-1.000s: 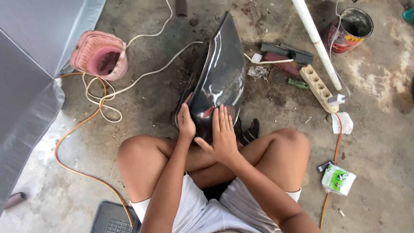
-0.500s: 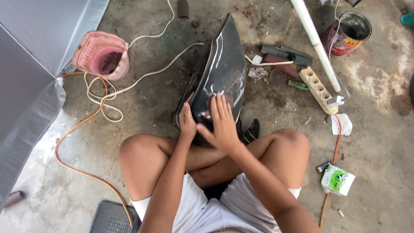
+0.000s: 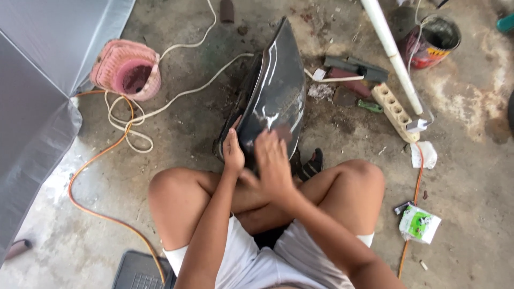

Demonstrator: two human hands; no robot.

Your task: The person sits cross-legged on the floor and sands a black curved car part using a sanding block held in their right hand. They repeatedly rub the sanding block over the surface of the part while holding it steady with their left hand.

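My right hand (image 3: 274,160) has slid down the glossy panel (image 3: 276,99), palm flat and rubbing; left hand (image 3: 233,152) grips its edge.

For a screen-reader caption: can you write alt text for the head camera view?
A person sits cross-legged on a concrete floor, left hand gripping the edge of a glossy dark curved panel while the right hand presses flat on it. Around lie a pink basket, an orange cable, a power strip and a paint can.
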